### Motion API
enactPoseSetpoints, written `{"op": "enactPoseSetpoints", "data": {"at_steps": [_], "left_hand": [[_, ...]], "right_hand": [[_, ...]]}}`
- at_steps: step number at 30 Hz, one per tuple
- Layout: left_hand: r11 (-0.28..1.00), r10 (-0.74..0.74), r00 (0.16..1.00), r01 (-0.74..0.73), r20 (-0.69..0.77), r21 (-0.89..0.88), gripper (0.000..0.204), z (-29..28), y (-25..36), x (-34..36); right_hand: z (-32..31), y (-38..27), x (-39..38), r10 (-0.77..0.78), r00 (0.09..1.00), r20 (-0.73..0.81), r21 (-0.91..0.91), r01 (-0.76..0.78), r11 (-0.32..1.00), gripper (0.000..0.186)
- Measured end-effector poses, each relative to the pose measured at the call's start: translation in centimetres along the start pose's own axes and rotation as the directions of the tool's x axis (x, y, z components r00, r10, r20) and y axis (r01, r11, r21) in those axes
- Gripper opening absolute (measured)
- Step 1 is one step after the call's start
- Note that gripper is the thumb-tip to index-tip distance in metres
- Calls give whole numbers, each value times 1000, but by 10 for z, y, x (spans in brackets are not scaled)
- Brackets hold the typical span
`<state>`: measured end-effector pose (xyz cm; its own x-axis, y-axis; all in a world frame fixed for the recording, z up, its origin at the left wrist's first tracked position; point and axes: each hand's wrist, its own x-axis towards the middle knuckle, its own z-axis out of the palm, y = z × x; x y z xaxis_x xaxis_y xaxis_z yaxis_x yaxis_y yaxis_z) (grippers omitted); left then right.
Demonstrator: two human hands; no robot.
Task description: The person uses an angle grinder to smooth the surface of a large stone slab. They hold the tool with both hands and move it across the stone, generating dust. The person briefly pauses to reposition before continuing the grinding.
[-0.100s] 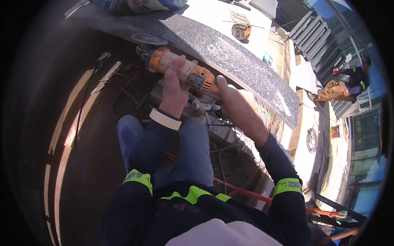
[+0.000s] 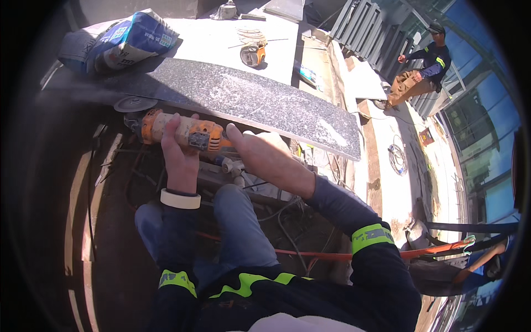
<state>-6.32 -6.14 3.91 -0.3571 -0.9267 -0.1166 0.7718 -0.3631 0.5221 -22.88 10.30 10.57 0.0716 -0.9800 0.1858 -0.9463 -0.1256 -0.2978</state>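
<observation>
The left hand (image 2: pixel 181 149) is clamped around the body of an orange and beige grinder (image 2: pixel 206 139), its fingers wrapped over the top. The right hand (image 2: pixel 265 157) is closed on the grinder's rear end, thumb laid along it. The grinder is in front of the near edge of the worktop (image 2: pixel 213 40), towards its left end, with its round disc (image 2: pixel 134 104) at the near edge of a long speckled dark stone slab (image 2: pixel 238 99); whether the disc touches the stone cannot be told. Pale dust hangs to the left of the disc.

The slab lies along the near edge of the worktop, and its right end reaches past the worktop's right edge. Near the worktop's left end, a blue and white bag (image 2: pixel 130 44) sits by the slab's far edge, against a greyer bag (image 2: pixel 74 52). An orange and black tool (image 2: pixel 253 55) lies beyond the slab, nearer the worktop's right edge. A cream ring (image 2: pixel 180 200) circles the left wrist. Below the hands are the person's jeans (image 2: pixel 238 221), and an orange strap (image 2: pixel 343 256) runs off to the right. Well apart, at the right, another person (image 2: pixel 428 66) sits beside stacked grey panels (image 2: pixel 357 33).
</observation>
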Motion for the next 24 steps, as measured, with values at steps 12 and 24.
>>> {"op": "enactPoseSetpoints", "data": {"at_steps": [12, 24], "left_hand": [[982, -183, 979, 187, 90, -39, 56, -29, -15, 16], [998, -52, 999, 52, -3, -27, 45, 31, -53, -61]], "right_hand": [[-14, -3, -15, 48, 996, 71, -212, -32, 977, 55], [-36, 10, -65, 44, 998, 50, -318, -26, 948, 60]]}}
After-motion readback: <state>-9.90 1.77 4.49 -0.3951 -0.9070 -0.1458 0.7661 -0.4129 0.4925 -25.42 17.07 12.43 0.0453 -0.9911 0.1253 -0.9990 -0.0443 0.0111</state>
